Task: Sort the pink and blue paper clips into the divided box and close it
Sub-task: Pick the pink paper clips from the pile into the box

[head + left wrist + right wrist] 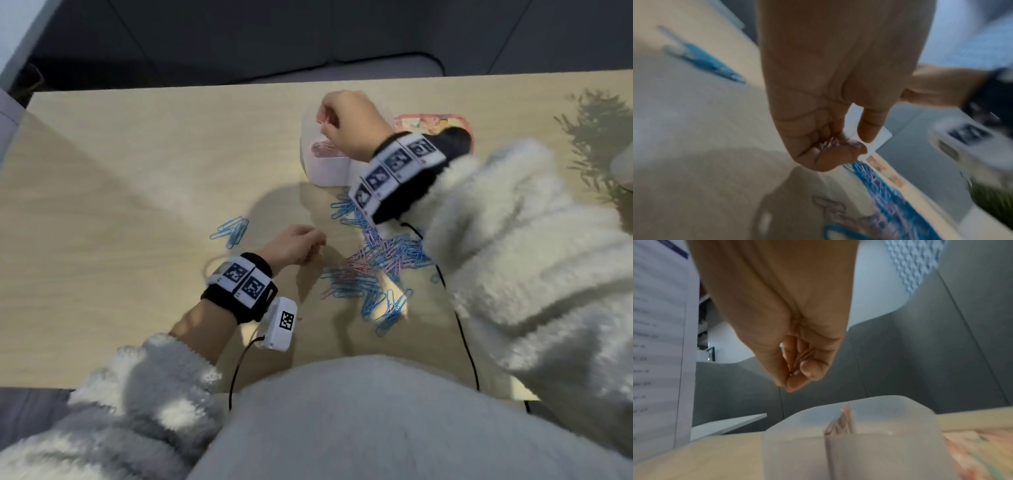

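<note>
Pink clips (829, 144) are seen pinched in the left hand (828, 100) (wrist view only). The right hand (349, 123), fingers bunched, contents indiscernible, is held over the divided box (325, 168) near the table's (137, 171) far edge.

Left hand (296, 245) low with fingers curled into the palm; right hand (346, 121) raised, fingertips bunched together.

1. My loose heap of paper clips (376, 270) mixes blue with pink.
2. A separate small bunch (231, 231) is all blue.
3. The box (329, 171) looks frosted white, holding pink, I think.
4. My sleeves (513, 257) are fluffy cream.
</note>
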`<action>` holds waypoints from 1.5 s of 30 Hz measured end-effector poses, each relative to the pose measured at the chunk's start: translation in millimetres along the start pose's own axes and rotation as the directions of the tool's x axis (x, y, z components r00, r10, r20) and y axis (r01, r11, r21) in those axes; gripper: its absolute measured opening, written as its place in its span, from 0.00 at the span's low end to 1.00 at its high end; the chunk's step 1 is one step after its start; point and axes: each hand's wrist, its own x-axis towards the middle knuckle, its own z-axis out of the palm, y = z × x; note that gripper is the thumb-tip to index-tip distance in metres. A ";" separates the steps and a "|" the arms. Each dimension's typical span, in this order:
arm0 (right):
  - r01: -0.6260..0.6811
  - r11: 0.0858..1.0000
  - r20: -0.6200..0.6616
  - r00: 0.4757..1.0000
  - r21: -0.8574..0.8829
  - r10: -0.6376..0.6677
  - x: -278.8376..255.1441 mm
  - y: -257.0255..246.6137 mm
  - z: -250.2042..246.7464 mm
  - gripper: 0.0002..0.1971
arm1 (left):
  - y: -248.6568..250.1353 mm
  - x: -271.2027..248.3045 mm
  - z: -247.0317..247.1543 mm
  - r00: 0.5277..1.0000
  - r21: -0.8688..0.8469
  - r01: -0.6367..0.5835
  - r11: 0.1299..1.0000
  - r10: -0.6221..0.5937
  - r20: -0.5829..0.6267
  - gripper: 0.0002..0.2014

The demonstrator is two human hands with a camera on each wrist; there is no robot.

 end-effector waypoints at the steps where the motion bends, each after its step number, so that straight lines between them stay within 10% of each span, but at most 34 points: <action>1: 0.016 0.996 0.048 0.999 -0.085 -0.012 8.2 -3.9 2.7 0.12 | -0.2 0.6 0.7 0.997 0.161 -0.065 0.985 0.069 -0.017 0.10; 4: 0.071 0.959 0.186 0.982 -0.275 -0.020 12.5 -15.1 6.7 0.17 | -3.1 -0.9 4.5 0.979 0.501 -0.178 0.847 0.203 0.005 0.10; 9: 0.136 0.989 0.014 0.991 -0.063 -0.135 -49.3 -5.4 9.0 0.14 | -8.9 -0.3 7.4 0.974 0.531 -0.176 0.829 0.225 -0.029 0.12; 13: 0.163 0.982 0.455 0.884 -0.091 -0.104 -122.3 30.8 38.9 0.12 | -15.8 1.5 7.5 0.975 0.455 -0.175 0.873 0.218 -0.045 0.11; 16: 0.206 0.960 0.526 0.847 -0.191 -0.077 -141.8 49.1 54.4 0.16 | -20.0 0.7 9.2 0.962 0.530 -0.192 0.826 0.266 -0.067 0.08; 25: 0.139 0.970 0.412 0.910 -0.199 -0.046 -151.7 51.7 67.3 0.09 | -24.7 -3.8 17.1 0.936 0.753 -0.250 0.609 0.351 0.028 0.09; 32: -0.068 0.994 0.307 0.951 0.089 0.038 -139.9 57.1 59.2 0.03 | -33.4 -5.3 13.5 0.958 0.719 -0.210 0.663 0.285 0.016 0.09; 39: -0.123 0.945 0.071 0.992 0.304 0.106 -65.3 30.8 8.7 0.04 | -36.0 -6.0 18.5 0.936 0.815 -0.226 0.534 0.352 0.029 0.11; 45: -0.128 0.950 -0.038 0.989 0.285 0.145 -3.4 12.3 5.6 0.09 | -19.1 -5.7 4.0 0.939 0.719 -0.250 0.649 0.343 0.017 0.07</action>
